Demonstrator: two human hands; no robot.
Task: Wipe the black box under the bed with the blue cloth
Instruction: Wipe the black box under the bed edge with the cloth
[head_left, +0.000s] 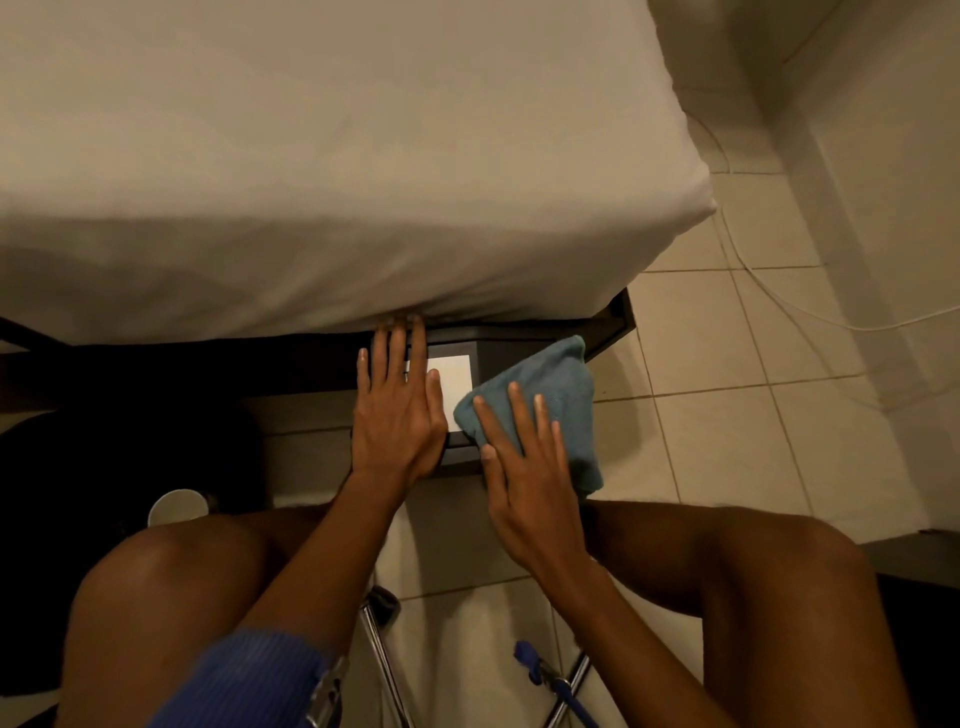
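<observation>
The black box (511, 352) sticks out from under the bed (332, 171), with a white label (456, 376) on its top. My left hand (397, 410) lies flat on the box's left part, fingers spread, fingertips reaching under the mattress edge. My right hand (524, 467) presses flat on the blue cloth (556, 400), which covers the right front part of the box and hangs over its right edge. The far part of the box is hidden beneath the mattress.
The dark bed frame (613, 325) runs under the mattress. A white cable (779, 291) trails over the tiled floor at right. A white cup (176, 506) stands by my left knee. Metal legs (384, 660) and a blue strap (530, 654) lie between my knees.
</observation>
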